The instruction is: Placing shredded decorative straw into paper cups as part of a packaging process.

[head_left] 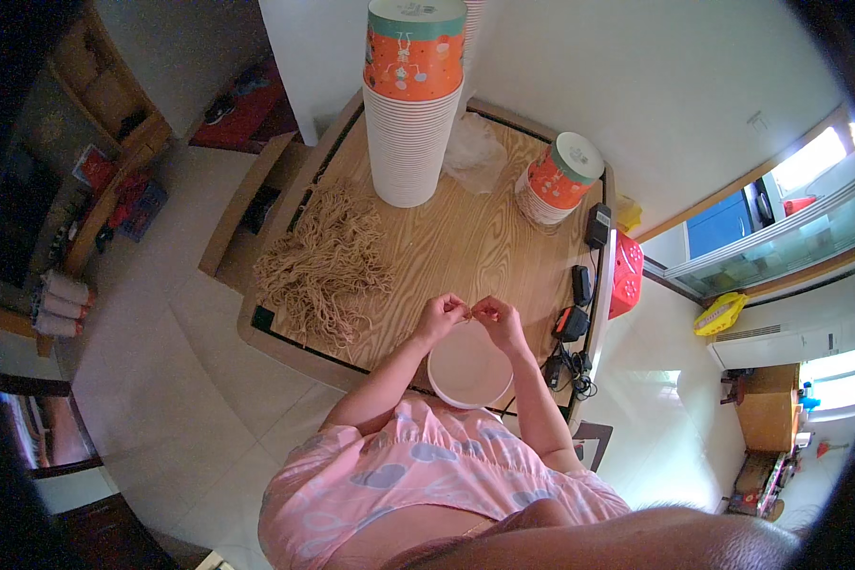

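Just beyond the rim of a white paper bucket (pixel 471 372), my left hand (pixel 442 315) and my right hand (pixel 497 319) meet with fingertips pinched. Between them is a short, thin bit of brownish cord, mostly covered by the fingers. The bucket stands at the table's near edge against my body, its open mouth facing up. To the left lies a loose heap of tan cords (pixel 325 261). At the far side rises a tall stack of upside-down paper buckets (pixel 408 142), the top one orange and green. A shorter stack (pixel 562 179) stands at the far right.
A crumpled clear plastic bag (pixel 473 152) lies between the stacks on the wooden table (pixel 446 242). Black adapters (pixel 597 226) and tangled cables (pixel 572 369) line the right edge. Beyond it is a red plastic basket (pixel 626 274). A wall closes off the far side.
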Available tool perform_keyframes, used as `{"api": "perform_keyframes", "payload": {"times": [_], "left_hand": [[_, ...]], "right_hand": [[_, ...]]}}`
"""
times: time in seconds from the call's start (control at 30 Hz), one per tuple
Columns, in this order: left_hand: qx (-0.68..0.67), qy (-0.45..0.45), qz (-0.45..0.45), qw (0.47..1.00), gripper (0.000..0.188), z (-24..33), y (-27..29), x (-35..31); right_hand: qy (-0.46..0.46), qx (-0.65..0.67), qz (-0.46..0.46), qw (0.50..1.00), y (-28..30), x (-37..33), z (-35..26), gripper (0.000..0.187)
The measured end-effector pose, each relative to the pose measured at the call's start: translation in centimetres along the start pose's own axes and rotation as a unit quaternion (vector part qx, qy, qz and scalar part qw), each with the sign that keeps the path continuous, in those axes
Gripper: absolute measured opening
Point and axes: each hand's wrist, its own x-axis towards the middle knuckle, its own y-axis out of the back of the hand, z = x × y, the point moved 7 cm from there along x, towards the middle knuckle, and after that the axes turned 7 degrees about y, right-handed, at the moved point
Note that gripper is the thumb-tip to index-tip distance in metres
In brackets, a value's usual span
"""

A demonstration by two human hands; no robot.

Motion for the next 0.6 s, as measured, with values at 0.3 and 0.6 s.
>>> {"api": "perform_keyframes", "payload": {"times": [0.3,0.6], "left_hand": [[0.076,-0.002,0.027,0.997,0.010,-2.1,0.6,1.8],[0.092,-0.014,-0.029,0.995,0.011,-0.7,0.0,0.5]], "right_hand": [[0.101,-0.093,-0.027,0.990,0.0,0.3,-2.8,0.005],[0.053,-0.094,0.012,0.994,0.2,0.0,-1.2,0.005]]}}
